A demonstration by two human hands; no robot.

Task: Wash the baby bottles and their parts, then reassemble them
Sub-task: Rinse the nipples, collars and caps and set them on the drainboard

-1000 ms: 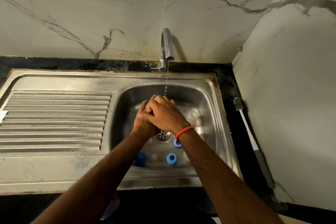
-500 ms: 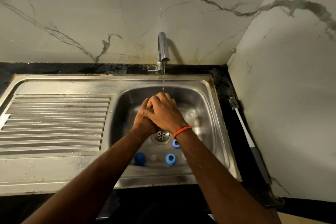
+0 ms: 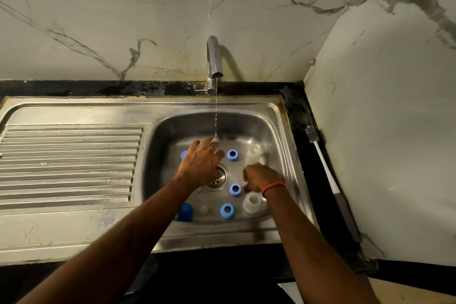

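Observation:
My left hand [image 3: 201, 163] hovers over the sink basin [image 3: 283, 155] with its fingers spread, and the thin water stream lands at its fingertips. My right hand [image 3: 261, 176] is lower right, fingers curled down beside a blue screw ring [image 3: 235, 189]; I cannot see whether it holds anything. Two more blue rings [image 3: 232, 155] [image 3: 227, 210] lie on the basin floor. A dark blue cap [image 3: 185, 212] stands at the front left, with a small clear nipple [image 3: 203, 210] beside it. A clear plastic part [image 3: 252, 202] sits by my right wrist. Another blue piece [image 3: 183, 154] is half hidden behind my left hand.
The tap [image 3: 214, 61] runs a thin stream at the back of the basin. The ribbed steel drainboard [image 3: 69, 163] stretches to the left. A white-handled bottle brush [image 3: 323, 163] lies on the black counter by the right wall. The drain [image 3: 219, 180] is in the middle of the basin.
My hands were clasped together under the water; now they are apart, the left spread under the stream and the right lowered beside a blue ring. More parts on the basin floor show.

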